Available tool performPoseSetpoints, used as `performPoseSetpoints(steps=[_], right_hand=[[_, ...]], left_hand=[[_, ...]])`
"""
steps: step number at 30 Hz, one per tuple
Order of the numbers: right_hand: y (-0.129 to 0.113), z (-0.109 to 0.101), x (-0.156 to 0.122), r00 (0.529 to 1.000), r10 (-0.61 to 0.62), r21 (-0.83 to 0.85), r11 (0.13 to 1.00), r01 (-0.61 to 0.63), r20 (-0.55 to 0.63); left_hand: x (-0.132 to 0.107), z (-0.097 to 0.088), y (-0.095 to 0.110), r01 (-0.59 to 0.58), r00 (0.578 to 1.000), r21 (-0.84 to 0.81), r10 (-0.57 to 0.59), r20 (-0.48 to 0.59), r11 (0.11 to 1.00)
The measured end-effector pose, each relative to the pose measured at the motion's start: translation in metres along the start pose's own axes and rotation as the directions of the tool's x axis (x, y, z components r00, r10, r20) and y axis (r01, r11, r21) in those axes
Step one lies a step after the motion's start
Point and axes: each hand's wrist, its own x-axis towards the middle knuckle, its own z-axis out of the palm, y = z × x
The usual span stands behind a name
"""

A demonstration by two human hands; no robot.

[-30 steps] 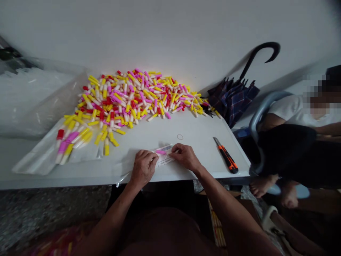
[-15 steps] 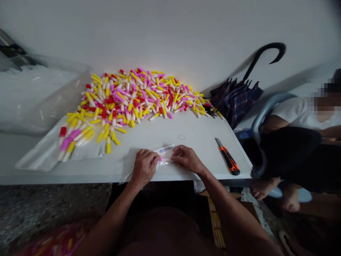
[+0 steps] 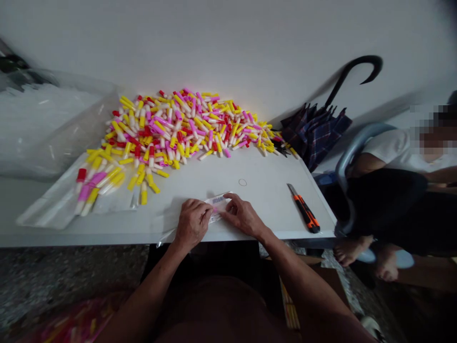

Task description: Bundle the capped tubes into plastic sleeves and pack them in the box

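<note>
Drawn closer, the left hand (image 3: 193, 224) and right hand (image 3: 243, 216) pinched a clear sleeve (image 3: 218, 202) on the bench (image 3: 260, 200), a pink tube (image 3: 215, 210) inside; a loosened grip could let it slip.

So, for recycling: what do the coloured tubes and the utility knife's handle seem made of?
The coloured tubes look like moulded plastic: even colour, soft sheen. The utility knife's handle looks like smooth orange-and-black plastic; a rubber grip can't be ruled out.
</note>
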Motion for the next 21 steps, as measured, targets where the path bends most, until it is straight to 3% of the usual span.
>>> performPoseSetpoints(steps=[8, 13, 18, 21], right_hand=[[0.002, 0.003, -0.01, 0.994, -0.011, 0.061, 0.998, 0.018, -0.109], [0.004, -0.004, -0.009, 0.992, -0.118, 0.084, 0.99, 0.114, 0.043], [0.011, -0.024, 0.005, 0.982, -0.087, 0.075, 0.992, 0.1, -0.168], [0.013, -0.034, 0.015, 0.989, -0.142, 0.037, 0.989, 0.143, -0.038]], left_hand=[[0.001, -0.001, 0.002, -0.001, 1.0, -0.029, 0.001, -0.016, 1.0], [0.001, -0.002, 0.003, -0.002, 1.0, -0.022, 0.002, 0.001, 1.0], [0.0, 0.0, 0.0, -0.003, 1.0, -0.036, 0.003, -0.003, 0.999], [0.0, 0.0, 0.0, 0.003, 1.0, -0.031, -0.003, 0.001, 1.0]])
